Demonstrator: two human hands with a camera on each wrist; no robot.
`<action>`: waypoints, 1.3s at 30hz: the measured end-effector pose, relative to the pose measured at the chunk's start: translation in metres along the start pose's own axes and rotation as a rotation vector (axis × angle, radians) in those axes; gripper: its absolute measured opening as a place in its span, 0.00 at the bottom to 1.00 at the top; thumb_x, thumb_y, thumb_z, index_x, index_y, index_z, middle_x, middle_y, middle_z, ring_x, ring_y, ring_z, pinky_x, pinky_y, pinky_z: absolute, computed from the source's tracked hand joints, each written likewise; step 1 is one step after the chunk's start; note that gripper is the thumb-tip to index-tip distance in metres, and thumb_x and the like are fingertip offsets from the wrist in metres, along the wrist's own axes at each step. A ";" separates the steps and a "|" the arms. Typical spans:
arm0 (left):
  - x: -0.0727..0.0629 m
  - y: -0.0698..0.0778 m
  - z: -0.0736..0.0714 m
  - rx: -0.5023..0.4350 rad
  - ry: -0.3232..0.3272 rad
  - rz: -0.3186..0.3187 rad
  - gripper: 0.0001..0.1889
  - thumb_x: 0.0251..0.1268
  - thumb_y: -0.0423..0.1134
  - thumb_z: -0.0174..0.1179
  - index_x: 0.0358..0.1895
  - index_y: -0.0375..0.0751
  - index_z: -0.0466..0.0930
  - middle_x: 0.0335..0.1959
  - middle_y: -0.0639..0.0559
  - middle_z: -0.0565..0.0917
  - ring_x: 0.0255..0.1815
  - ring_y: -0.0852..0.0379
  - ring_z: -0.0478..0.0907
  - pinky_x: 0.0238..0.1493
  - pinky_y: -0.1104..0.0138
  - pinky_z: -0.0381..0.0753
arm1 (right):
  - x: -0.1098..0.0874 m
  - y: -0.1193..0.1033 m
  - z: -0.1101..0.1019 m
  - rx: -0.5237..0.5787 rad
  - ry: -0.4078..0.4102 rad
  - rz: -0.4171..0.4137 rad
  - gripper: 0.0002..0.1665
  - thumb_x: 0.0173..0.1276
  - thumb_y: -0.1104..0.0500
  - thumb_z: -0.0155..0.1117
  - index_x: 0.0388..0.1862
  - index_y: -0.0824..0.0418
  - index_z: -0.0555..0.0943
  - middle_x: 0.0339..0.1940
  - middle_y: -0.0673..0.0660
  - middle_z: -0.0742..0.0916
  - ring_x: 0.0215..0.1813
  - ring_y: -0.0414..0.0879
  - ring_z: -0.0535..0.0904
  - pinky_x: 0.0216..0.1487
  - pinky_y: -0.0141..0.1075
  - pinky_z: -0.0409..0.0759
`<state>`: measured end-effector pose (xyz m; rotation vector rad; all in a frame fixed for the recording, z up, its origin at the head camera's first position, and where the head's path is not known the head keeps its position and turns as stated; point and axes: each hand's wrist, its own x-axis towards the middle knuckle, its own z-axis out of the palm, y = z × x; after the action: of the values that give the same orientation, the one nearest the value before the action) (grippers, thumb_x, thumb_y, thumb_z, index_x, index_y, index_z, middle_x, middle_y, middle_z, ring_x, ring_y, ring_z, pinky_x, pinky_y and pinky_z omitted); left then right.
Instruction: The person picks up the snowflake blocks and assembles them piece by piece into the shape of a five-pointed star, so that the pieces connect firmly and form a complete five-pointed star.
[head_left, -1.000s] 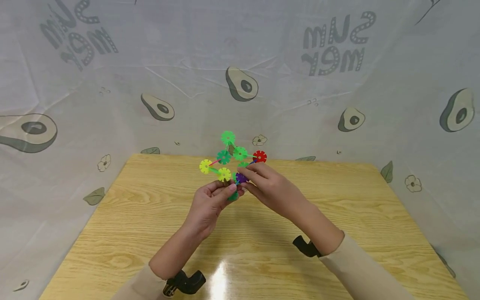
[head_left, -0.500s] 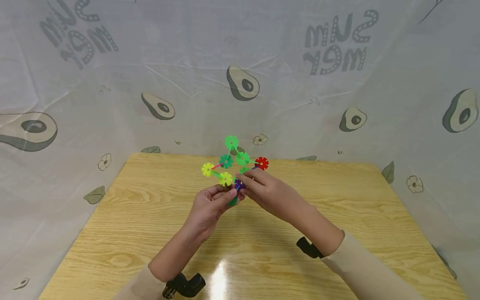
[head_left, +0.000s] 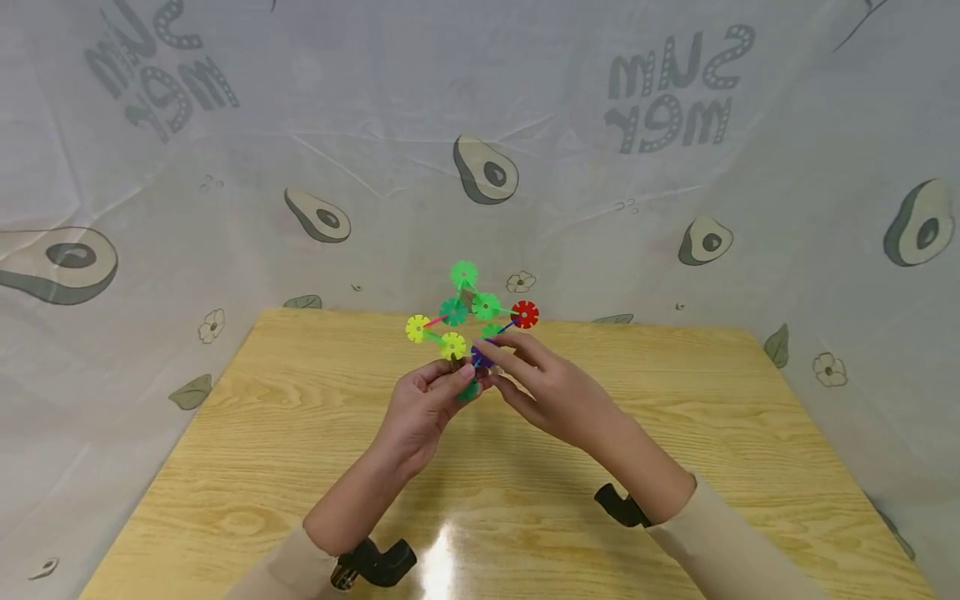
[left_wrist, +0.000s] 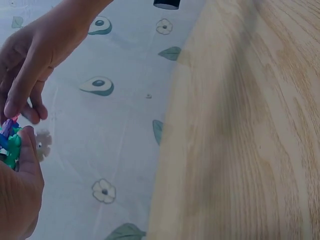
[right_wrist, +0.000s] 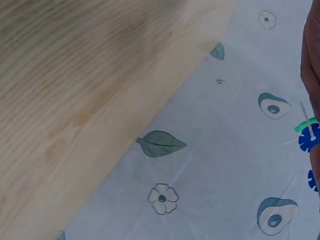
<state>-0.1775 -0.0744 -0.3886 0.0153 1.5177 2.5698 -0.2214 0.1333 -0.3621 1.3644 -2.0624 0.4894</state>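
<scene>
A chain of notched plastic snowflake discs point(head_left: 452, 346) in green, yellow, red and purple is joined into a spiky shape, raised over the table. My left hand point(head_left: 423, 408) pinches its lower part between thumb and fingers, partly hiding a dark green disc point(head_left: 468, 390). My right hand point(head_left: 558, 383) is at the right side of the shape, its fingers slightly spread around the purple disc point(head_left: 482, 356), fingertips right at its edge. In the left wrist view, the right hand point(left_wrist: 35, 65) hangs just above the purple and green pieces point(left_wrist: 12, 145) in the left hand point(left_wrist: 20, 195).
Beneath both hands lies a light wooden table point(head_left: 300, 417). A pale cloth point(head_left: 375, 125) printed with avocados hangs behind it and along both sides. Black curved mounts point(head_left: 386, 562) sit at the wrists, just below the sleeves.
The disc shape dipped slightly, then rose again in the left hand. The right thumb and fingers have spread a little, leaving more of the purple disc and the blue link showing.
</scene>
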 end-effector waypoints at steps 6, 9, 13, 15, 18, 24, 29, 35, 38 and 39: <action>0.000 0.000 0.001 -0.024 0.019 -0.026 0.15 0.82 0.31 0.54 0.63 0.24 0.73 0.44 0.52 0.89 0.47 0.60 0.91 0.60 0.70 0.87 | -0.013 0.001 0.010 0.084 0.240 0.146 0.16 0.84 0.58 0.53 0.60 0.67 0.81 0.52 0.63 0.84 0.33 0.45 0.81 0.34 0.32 0.83; -0.001 0.002 0.001 -0.046 0.018 -0.025 0.16 0.82 0.32 0.53 0.64 0.26 0.72 0.45 0.52 0.89 0.48 0.61 0.91 0.59 0.71 0.86 | -0.014 -0.002 0.018 0.348 0.332 0.399 0.15 0.81 0.64 0.58 0.59 0.72 0.78 0.51 0.67 0.84 0.44 0.41 0.83 0.46 0.27 0.85; -0.001 0.005 0.003 -0.059 0.003 -0.005 0.17 0.82 0.32 0.53 0.65 0.25 0.71 0.45 0.53 0.90 0.48 0.61 0.91 0.59 0.72 0.86 | -0.011 -0.006 0.027 0.773 0.270 0.725 0.18 0.81 0.67 0.57 0.64 0.73 0.74 0.59 0.71 0.83 0.57 0.32 0.81 0.60 0.21 0.81; 0.000 0.006 0.005 -0.057 -0.011 0.004 0.18 0.82 0.32 0.53 0.66 0.24 0.71 0.46 0.53 0.89 0.49 0.61 0.91 0.59 0.72 0.86 | -0.008 -0.007 0.030 0.909 0.192 0.814 0.20 0.82 0.65 0.56 0.67 0.74 0.74 0.62 0.71 0.82 0.57 0.31 0.82 0.61 0.22 0.81; 0.001 0.006 0.007 -0.061 -0.030 0.010 0.17 0.82 0.31 0.53 0.64 0.22 0.71 0.46 0.52 0.88 0.49 0.61 0.91 0.59 0.72 0.86 | -0.002 -0.009 0.032 1.028 0.129 0.876 0.21 0.82 0.64 0.57 0.67 0.73 0.74 0.59 0.64 0.85 0.54 0.33 0.84 0.60 0.25 0.83; 0.002 0.005 0.010 -0.063 -0.028 0.017 0.16 0.82 0.30 0.52 0.63 0.22 0.71 0.47 0.53 0.84 0.48 0.61 0.90 0.58 0.72 0.86 | 0.006 -0.010 0.033 1.182 0.148 0.902 0.23 0.78 0.66 0.59 0.67 0.76 0.73 0.49 0.46 0.88 0.53 0.34 0.86 0.58 0.27 0.85; 0.000 0.007 0.010 -0.084 -0.030 0.008 0.17 0.82 0.31 0.52 0.65 0.23 0.71 0.46 0.53 0.87 0.48 0.61 0.90 0.59 0.72 0.86 | 0.008 -0.010 0.034 1.189 0.179 0.900 0.22 0.77 0.68 0.58 0.66 0.78 0.73 0.47 0.42 0.88 0.49 0.33 0.86 0.55 0.26 0.86; -0.001 0.009 0.008 -0.078 -0.051 0.010 0.20 0.83 0.32 0.51 0.70 0.24 0.68 0.49 0.54 0.88 0.50 0.62 0.90 0.63 0.71 0.85 | 0.004 -0.006 0.030 1.094 0.188 0.895 0.20 0.77 0.67 0.61 0.63 0.78 0.77 0.45 0.40 0.88 0.48 0.33 0.86 0.55 0.26 0.86; 0.000 0.010 0.006 -0.075 -0.036 0.015 0.19 0.83 0.32 0.51 0.68 0.25 0.70 0.48 0.54 0.88 0.50 0.61 0.90 0.63 0.70 0.85 | 0.001 -0.002 0.025 1.055 0.165 0.892 0.19 0.78 0.66 0.62 0.61 0.77 0.79 0.42 0.41 0.88 0.46 0.36 0.87 0.55 0.29 0.87; 0.001 0.011 0.005 -0.073 -0.030 0.016 0.18 0.83 0.32 0.51 0.67 0.25 0.70 0.48 0.54 0.88 0.50 0.61 0.90 0.63 0.70 0.85 | 0.001 -0.001 0.023 1.056 0.157 0.893 0.18 0.78 0.65 0.62 0.60 0.77 0.79 0.41 0.42 0.88 0.45 0.37 0.87 0.55 0.30 0.87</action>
<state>-0.1790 -0.0746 -0.3767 0.0575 1.4177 2.6234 -0.2275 0.1184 -0.3791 0.6757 -2.2438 2.1987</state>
